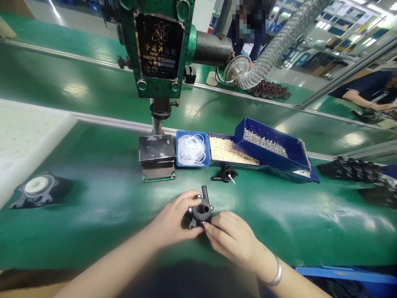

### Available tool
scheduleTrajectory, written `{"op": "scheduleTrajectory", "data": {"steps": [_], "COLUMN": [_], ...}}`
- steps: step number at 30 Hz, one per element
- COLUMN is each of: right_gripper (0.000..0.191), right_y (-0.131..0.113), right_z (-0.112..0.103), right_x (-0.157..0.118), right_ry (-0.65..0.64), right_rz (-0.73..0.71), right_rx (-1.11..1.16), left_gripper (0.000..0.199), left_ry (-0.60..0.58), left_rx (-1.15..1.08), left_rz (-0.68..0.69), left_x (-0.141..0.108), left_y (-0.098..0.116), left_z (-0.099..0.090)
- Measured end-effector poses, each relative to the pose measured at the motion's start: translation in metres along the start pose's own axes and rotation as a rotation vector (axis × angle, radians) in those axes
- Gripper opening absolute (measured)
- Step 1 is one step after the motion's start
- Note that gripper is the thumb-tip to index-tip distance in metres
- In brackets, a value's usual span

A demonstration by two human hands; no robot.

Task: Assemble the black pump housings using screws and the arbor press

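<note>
Here, left to right: left hand fingers wrapped round black pump housing, held just above green table; right hand fingertips pinch its lower edge. Behind: small blue tray holds clear rings; next tray beige pellets; tilted blue bin metal screws.

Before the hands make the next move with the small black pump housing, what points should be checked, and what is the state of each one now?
1. Left hand grips the black pump housing: ok.
2. Right hand fingertips touch its lower edge: ok.
3. Housing ports unobstructed: ok, both visible.
4. Screw seated in housing: cannot tell.
5. Tray of screws and tray of clear rings stocked: ok.
6. Press base free: ok.
</note>
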State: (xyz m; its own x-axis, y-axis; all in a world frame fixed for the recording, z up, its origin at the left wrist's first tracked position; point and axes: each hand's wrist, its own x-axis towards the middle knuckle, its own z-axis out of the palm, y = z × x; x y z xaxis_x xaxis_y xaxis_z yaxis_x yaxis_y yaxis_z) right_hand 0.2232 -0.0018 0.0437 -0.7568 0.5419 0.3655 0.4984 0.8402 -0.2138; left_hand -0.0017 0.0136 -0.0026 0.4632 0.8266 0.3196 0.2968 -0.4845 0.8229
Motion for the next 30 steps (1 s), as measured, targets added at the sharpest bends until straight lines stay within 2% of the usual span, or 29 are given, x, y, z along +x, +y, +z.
{"op": "scheduleTrajectory", "data": {"steps": [3, 6, 11, 15, 19, 21, 23, 26, 30], "right_gripper": [0.006, 0.006, 0.040, 0.038, 0.033, 0.029, 0.027, 0.038, 0.048], "right_y": [-0.002, -0.003, -0.007, -0.013, -0.019, -0.020, -0.018, -0.016, -0.022], "right_z": [-0.004, -0.010, -0.009, 0.002, 0.008, 0.007, 0.004, 0.004, 0.018], "right_x": [0.005, 0.008, 0.017, 0.025, 0.026, 0.024, 0.021, 0.014, 0.000], "right_ry": [-0.054, -0.089, -0.050, -0.110, -0.075, -0.065, 0.009, 0.117, 0.067], "right_rz": [-0.006, -0.007, 0.020, 0.098, 0.177, 0.220, 0.247, 0.241, 0.243], "right_rx": [-0.028, -0.044, -0.065, -0.136, -0.184, -0.120, -0.039, -0.016, -0.130], "left_gripper": [0.068, 0.069, 0.070, 0.070, 0.073, 0.074, 0.075, 0.077, 0.084], "left_ry": [-0.003, -0.006, -0.017, -0.021, -0.022, -0.024, -0.036, -0.062, -0.059], "left_rx": [0.000, 0.002, -0.033, -0.049, -0.062, -0.055, -0.042, 0.001, 0.091], "left_rz": [0.007, -0.003, 0.004, -0.014, -0.013, -0.022, -0.030, -0.021, 0.013], "left_x": [0.000, 0.001, 0.000, 0.001, 0.001, 0.001, 0.000, -0.001, -0.005], "left_y": [0.000, 0.000, -0.001, -0.001, -0.001, -0.001, 0.000, 0.001, 0.000], "left_z": [0.000, 0.001, 0.000, 0.000, 0.001, 0.000, -0.001, -0.002, 0.005]}}
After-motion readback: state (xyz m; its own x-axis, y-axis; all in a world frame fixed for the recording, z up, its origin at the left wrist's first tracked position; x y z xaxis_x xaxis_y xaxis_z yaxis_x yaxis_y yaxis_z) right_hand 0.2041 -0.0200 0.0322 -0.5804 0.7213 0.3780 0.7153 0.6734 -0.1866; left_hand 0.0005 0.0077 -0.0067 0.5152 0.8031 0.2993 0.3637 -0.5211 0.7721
